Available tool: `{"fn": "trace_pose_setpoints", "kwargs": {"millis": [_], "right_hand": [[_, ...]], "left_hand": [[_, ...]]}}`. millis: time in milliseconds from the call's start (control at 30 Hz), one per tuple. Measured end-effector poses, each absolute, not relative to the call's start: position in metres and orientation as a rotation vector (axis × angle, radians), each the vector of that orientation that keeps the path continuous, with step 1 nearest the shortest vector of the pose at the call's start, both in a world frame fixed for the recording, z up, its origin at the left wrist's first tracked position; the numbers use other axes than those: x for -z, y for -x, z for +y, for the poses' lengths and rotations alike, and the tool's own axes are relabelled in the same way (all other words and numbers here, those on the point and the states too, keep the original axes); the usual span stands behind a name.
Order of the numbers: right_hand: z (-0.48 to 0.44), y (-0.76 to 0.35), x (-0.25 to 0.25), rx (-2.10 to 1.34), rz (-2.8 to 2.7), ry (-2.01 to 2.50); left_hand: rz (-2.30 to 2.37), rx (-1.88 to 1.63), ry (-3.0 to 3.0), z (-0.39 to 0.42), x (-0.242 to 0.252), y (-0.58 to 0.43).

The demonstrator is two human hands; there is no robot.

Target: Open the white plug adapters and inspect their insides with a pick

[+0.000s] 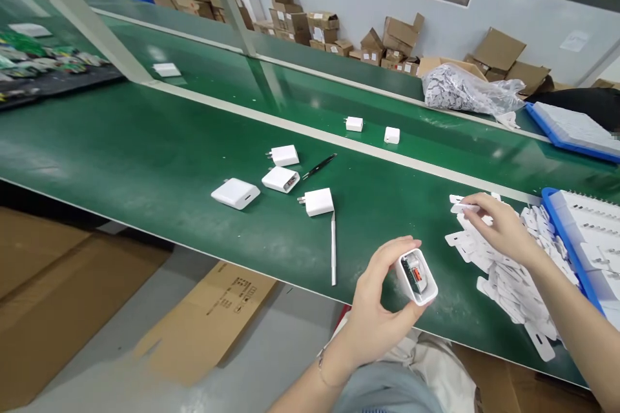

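My left hand (382,303) is closed around a white charger housing (425,300) near the table's front edge. Its open end faces me, and a circuit board with an orange-red part shows inside. Over at the right, my right hand (501,229) pinches a small white plastic cover (465,207) between thumb and fingertips. Beneath and beside that hand spreads a pile of similar flat white covers (508,284). Several white chargers, among them a charger (318,202) with prongs pointing left, lie mid-table. Close to them are a silver pen-like tool (333,248) and black tweezers (320,166).
A blue-edged tray (571,251) holding white pieces borders the pile on the right. Two chargers (354,124) lie beyond the pale divider strip (290,126). Circuit boards (48,58) sit on a dark mat at far left. A plastic bag of parts (455,87) stands at the back.
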State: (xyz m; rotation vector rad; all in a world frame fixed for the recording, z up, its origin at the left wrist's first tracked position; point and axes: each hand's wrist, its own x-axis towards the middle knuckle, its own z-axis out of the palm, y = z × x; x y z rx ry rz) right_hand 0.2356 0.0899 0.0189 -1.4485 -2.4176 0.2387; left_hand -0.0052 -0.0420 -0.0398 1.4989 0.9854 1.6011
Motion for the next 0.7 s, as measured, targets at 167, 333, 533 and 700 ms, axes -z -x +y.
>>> {"fn": "trace_pose_setpoints", "kwargs": {"millis": [167,333,533,700], "right_hand": [[0.006,-0.193,-0.035,0.072,-2.353,0.891],[-0.018,-0.174,-0.022,0.278,-2.343,0.818],[-0.024,-0.175,-0.02,-0.091,-2.394,0.937],[-0.03,-0.175,-0.013,-0.537,-2.212,0.935]], "left_hand": [[1.277,-1.707,-1.67,-0.032,0.041,-0.006],[1.321,-1.722,-1.759,-0.027,0.037,-0.017],[1.35,-1.766,-1.836,-0.027,0.042,-0.019],[1.157,-1.952,-1.909,-0.023,0.045,-0.02]]}}
